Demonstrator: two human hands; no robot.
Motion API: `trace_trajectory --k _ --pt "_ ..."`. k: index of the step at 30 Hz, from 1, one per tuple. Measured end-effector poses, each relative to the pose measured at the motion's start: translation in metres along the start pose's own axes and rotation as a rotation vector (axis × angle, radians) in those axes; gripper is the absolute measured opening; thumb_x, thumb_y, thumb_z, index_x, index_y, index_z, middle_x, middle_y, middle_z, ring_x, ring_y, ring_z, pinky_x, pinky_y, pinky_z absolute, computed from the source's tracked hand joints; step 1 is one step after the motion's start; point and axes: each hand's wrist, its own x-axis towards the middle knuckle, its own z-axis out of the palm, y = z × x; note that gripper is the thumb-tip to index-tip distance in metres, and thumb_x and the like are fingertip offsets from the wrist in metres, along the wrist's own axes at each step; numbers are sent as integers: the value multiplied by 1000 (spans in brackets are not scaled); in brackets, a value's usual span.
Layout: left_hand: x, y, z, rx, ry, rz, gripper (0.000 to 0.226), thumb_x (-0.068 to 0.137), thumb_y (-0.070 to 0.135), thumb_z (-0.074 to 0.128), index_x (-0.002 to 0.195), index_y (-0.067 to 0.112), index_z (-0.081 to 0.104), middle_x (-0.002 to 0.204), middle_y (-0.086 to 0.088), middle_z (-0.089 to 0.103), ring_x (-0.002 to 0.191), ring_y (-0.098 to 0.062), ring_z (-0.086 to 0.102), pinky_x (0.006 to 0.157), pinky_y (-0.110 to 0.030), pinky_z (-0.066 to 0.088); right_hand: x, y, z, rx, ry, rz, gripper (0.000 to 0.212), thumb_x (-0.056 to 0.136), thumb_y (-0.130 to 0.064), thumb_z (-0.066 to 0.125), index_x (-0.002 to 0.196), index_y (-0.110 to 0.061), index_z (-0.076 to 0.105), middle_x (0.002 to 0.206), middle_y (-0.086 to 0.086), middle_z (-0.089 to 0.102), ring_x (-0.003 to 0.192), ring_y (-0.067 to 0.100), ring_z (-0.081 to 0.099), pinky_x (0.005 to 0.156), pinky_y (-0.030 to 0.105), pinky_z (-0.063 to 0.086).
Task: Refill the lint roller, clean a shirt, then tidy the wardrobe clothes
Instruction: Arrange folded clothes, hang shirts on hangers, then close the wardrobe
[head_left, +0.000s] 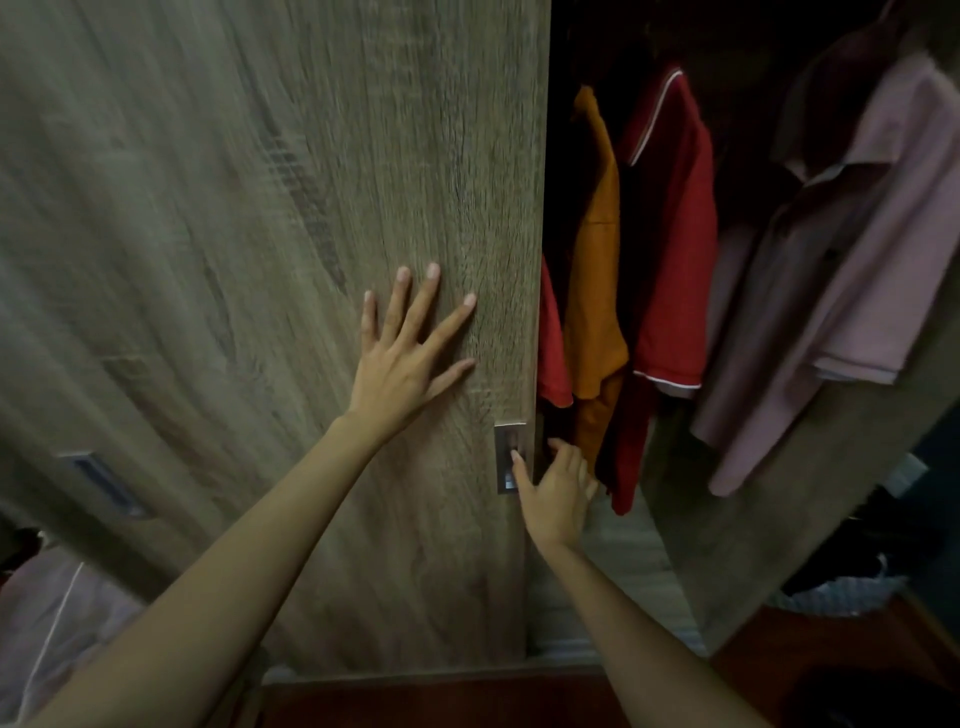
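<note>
A wooden sliding wardrobe door (260, 234) fills the left and middle of the view. My left hand (408, 358) lies flat on it with fingers spread. My right hand (556, 493) holds the door's right edge, its thumb in the metal recessed handle (508, 462) and its fingers curled behind the edge. In the open gap to the right hang an orange shirt (597, 270), a red polo shirt with white trim (670, 249) and a dusty pink shirt (857, 249). No lint roller is in view.
A second recessed handle (104, 483) sits on the door panel at the far left. A pale pink cloth (57, 618) lies at the bottom left. The wardrobe's side panel (769, 519) stands at the right, with dark clothes and a mesh bag (852, 582) beyond it on the reddish floor.
</note>
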Motion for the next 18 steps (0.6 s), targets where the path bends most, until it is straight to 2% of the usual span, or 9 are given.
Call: trace_trajectory --k 11,15,18 --pt "42 74 16 -25 8 101 67 96 61 39 153 35 15 161 -3 -17 148 -26 -15 116 -52 2 27 52 -37 -95 141 177 66 88 -56 51 135 -11 44 137 9 48 127 27 44 103 46 31" --pt "59 105 19 -38 10 119 68 95 57 43 153 34 17 161 -7 5 148 -26 -14 116 -51 1 39 72 -52 -148 187 241 78 87 -65 37 140 -8 39 145 12 41 133 28 39 106 49 30" --pt "72 128 21 -52 19 132 69 94 55 46 153 33 17 160 -9 10 148 -26 -15 115 -51 -1 49 89 -66 -174 189 270 81 88 -66 37 144 -7 34 150 12 35 137 27 34 110 51 28"
